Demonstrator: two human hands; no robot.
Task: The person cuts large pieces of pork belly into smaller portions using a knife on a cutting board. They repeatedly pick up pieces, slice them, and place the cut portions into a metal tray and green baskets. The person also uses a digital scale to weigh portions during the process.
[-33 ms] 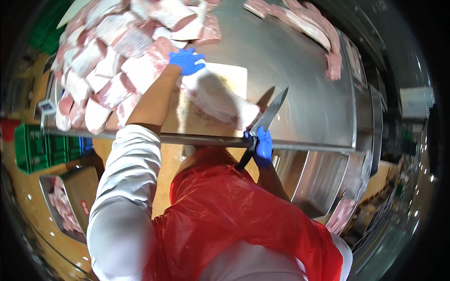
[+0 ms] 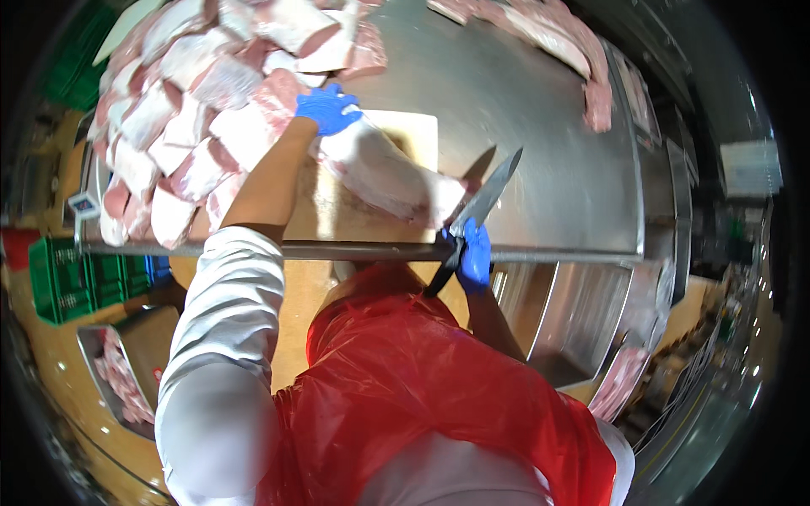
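A long slab of pale, fatty raw meat (image 2: pixel 380 173) lies slantwise over a cutting board (image 2: pixel 424 135) at the table's near edge. My left hand (image 2: pixel 329 110), in a blue glove, rests on its far left end with the fingers spread. In my blue-gloved right hand (image 2: pixel 475 255) is a large knife (image 2: pixel 492 196) with a wide blade and a black handle. Its blade slants up and right, beside the slab's near right end; whether blade and meat touch, I cannot tell. My right fingers are closed round the handle and partly hidden.
A big heap of meat pieces (image 2: pixel 181 126) covers the left of the steel table (image 2: pixel 540 185). Long meat strips (image 2: pixel 548 38) lie at the far right. Below the table stand green crates (image 2: pixel 72 282), a meat-filled bin (image 2: pixel 126 371) and a steel tub (image 2: pixel 582 316).
The whole picture has shifted slightly. My hands, the knife and the slab of meat keep nearly the same places relative to one another.
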